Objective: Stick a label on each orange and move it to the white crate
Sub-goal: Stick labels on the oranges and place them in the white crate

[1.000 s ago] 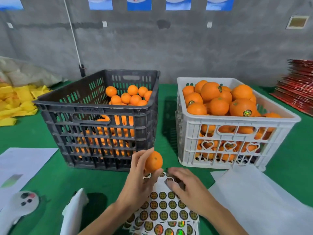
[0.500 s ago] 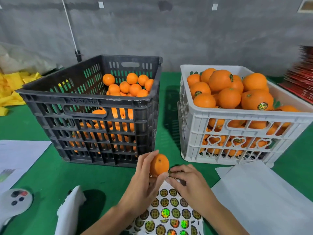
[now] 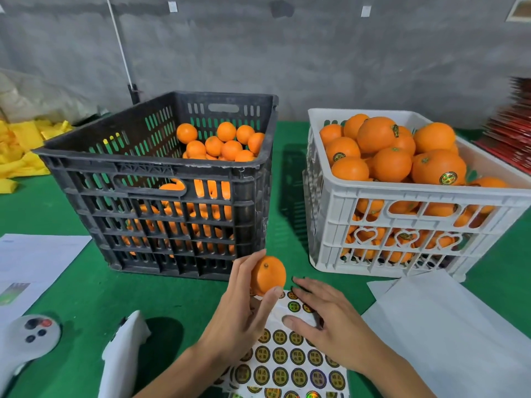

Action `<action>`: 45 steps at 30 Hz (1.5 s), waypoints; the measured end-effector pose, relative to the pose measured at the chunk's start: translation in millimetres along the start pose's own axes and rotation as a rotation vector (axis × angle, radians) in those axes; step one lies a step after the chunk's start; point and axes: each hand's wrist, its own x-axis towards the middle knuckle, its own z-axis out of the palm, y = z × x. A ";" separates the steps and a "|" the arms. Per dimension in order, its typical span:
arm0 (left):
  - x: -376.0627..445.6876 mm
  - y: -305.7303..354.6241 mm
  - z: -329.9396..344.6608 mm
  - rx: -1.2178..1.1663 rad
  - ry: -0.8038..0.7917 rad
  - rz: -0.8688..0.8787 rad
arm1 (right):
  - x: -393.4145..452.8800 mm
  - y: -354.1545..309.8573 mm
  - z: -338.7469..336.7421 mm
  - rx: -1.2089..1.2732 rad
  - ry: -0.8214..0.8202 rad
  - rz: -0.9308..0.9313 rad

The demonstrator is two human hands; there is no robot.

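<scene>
The left hand (image 3: 241,308) is gripping one orange (image 3: 268,275), its fingers (image 3: 244,271) curling round the far side and the thumb pressing the near side, holding the fruit just above the top edge of the label sheet (image 3: 290,360). The stem end is facing up, and no sticker is showing on the visible side. The right hand (image 3: 324,320) is lying flat on the sheet, its fingers straight and slightly spread, fingertips touching the top rows of stickers.

The single sheet is lying on the green bench (image 3: 74,297), carrying rows of round dark stickers with gold rings; each is printed with Chinese characters, too small to read with certainty.

Two crates are standing side by side behind the hands. The black crate (image 3: 161,179), on the left, is holding a pile of oranges; about nine are showing above its rim at the far corner, with more visible through the slots. The white crate (image 3: 416,214), on the right, is heaped above its rim, with roughly ten oranges on top; three of them are showing round stickers.

Two white controllers (image 3: 28,337) are resting at the near left, the outer one showing small dark and red buttons. White paper sheets (image 3: 448,323) are lying at the near right, and a printed sheet (image 3: 34,262) at the left.
</scene>
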 end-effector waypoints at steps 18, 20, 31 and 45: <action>-0.5 -1.4 5.4 0.040 -0.064 0.015 | -2.2 -9.2 0.5 0.117 0.112 0.009; -0.7 -1.6 5.5 0.044 -0.061 0.014 | -3.2 -10.2 -0.4 0.078 0.091 -0.005; -0.9 -4.3 6.6 0.041 -0.066 0.015 | -1.4 -15.4 3.9 0.194 0.207 0.062; 4.1 -2.9 7.0 0.160 -0.105 0.083 | 5.9 -58.2 -2.3 0.493 0.610 0.184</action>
